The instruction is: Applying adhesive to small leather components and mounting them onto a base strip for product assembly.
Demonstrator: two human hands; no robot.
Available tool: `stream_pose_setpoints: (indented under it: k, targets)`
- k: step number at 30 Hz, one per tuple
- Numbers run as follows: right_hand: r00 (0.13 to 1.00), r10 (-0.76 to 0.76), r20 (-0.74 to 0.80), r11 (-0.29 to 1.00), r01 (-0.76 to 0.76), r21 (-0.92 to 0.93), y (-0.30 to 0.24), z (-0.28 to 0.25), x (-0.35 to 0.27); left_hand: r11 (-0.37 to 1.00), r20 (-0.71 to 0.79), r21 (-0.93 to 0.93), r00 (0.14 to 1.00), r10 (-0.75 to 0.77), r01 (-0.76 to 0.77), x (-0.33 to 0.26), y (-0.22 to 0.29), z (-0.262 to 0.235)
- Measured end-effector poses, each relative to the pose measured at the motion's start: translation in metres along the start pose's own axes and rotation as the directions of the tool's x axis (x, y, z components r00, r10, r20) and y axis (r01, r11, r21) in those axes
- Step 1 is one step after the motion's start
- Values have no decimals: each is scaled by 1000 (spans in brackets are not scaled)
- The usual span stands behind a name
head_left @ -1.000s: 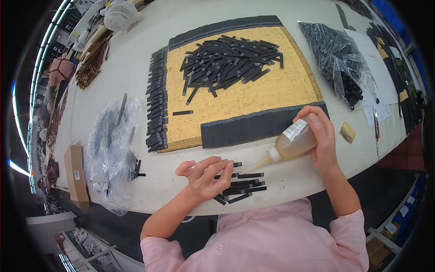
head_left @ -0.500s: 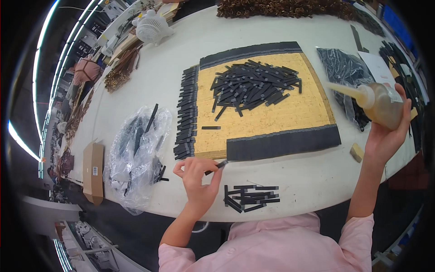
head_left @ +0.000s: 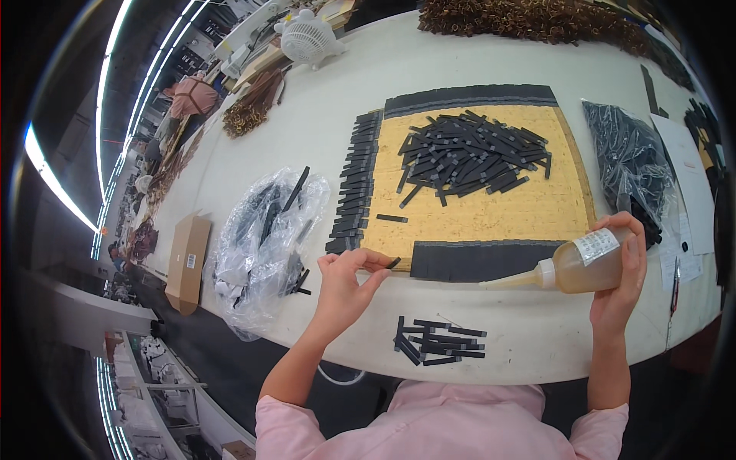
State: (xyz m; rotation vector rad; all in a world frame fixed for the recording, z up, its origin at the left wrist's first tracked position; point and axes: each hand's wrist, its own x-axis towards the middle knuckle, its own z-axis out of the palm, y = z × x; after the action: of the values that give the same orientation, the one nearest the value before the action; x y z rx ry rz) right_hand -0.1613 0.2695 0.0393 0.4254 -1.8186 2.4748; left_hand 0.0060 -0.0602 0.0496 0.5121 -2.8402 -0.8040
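Here, a small black strip is pinched in the left hand at the yellow board's near edge, while a glue bottle is clasped in the right hand; gluing seems underway, so nozzle and strip must meet.

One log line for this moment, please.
left hand: pinching black strip | right hand: holding glue bottle, nozzle leftward | cork board

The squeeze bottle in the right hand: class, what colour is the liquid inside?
Amber-brown, seen through the clear squeeze bottle in the right hand; head view.
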Motion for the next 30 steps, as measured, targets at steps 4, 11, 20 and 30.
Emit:
stream_pose_setpoints:
  k: [4,11,20,30]
  targets:
    - [1000,8,-6,1000,-7,27,-8,-4,0,999,42,-43,999,21,-19,12,-15,7]
    - [1000,13,-19,999,-12,34,-11,-3,-1,913,151,-285,954,-259,293,29,-28,20]
    - [999,33,-7,998,-33,48,-13,-2,-2,967,42,64,968,-248,245,39,-19,24]
    - [998,20,58,998,-23,53,-8,-5,-1,969,48,4,968,-246,246,40,-6,33]
